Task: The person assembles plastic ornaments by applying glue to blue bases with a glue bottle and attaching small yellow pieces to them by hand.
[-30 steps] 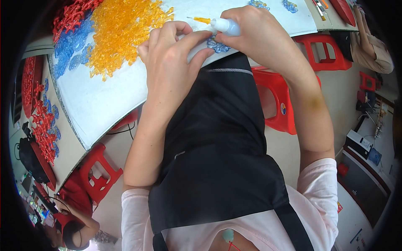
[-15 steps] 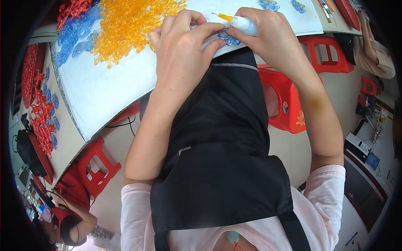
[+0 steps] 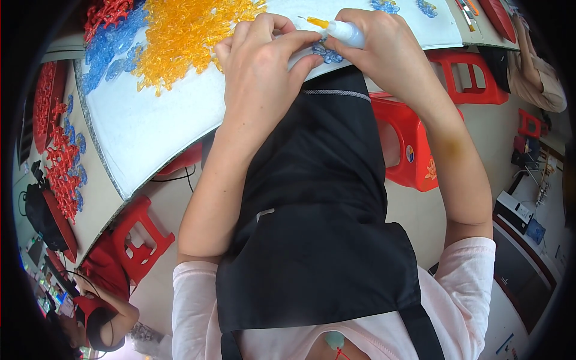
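My right hand [image 3: 384, 51] is closed around a small white squeeze bottle [image 3: 347, 35] with a yellow neck and a thin needle tip that points left. Beside it, my left hand [image 3: 261, 63] rests at the table's near edge, thumb and forefinger bent toward each other. Whatever lies in those fingertips is hidden or too small to name. A cluster of clear blue plastic pieces [image 3: 327, 54] lies on the white sheet [image 3: 138, 141] between my two hands, below the bottle.
Left of my hands lie heaps of yellow pieces [image 3: 186, 42], blue pieces [image 3: 111, 51] and red pieces [image 3: 108, 17]. Finished-looking blue clusters [image 3: 385, 6] and brushes [image 3: 467, 15] sit far right. Red stools [image 3: 408, 144] stand under the edge. Another person [image 3: 102, 318] works at lower left.
The bottle in my right hand has shifted slightly left, its needle tip a little farther up. My left hand has hardly moved.
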{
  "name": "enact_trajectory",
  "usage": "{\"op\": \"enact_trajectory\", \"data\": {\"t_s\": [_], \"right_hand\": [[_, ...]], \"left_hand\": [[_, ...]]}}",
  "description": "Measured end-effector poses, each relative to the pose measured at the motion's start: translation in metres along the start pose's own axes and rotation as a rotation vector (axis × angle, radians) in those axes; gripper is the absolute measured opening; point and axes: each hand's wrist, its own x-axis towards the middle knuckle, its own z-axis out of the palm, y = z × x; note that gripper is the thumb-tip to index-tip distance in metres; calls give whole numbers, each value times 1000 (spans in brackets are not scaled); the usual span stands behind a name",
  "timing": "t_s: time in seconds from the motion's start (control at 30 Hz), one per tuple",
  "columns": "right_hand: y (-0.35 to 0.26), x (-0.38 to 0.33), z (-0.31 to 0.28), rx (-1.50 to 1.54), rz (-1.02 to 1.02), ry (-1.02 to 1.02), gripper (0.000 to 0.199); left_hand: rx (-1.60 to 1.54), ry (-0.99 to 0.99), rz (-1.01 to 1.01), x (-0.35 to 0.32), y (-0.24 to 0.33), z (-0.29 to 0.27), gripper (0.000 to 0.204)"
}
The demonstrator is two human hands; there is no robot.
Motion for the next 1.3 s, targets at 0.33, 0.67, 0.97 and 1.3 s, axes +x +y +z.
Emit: {"op": "enact_trajectory", "data": {"t_s": [0.33,0.67,0.97,1.3], "right_hand": [[2,2,-1,15,-28,-10,25],[13,-11,-10,291,119,189,22],[6,-62,-20,672,427,342,13],[-27,-49,2,882,372,237,19]], "left_hand": [[2,-17,-2,1,-1,0,22],[37,-34,-30,9,8,-1,24],[134,68,-21,46,19,32,28],[476,101,-164,5,-127,-130,20]]}}
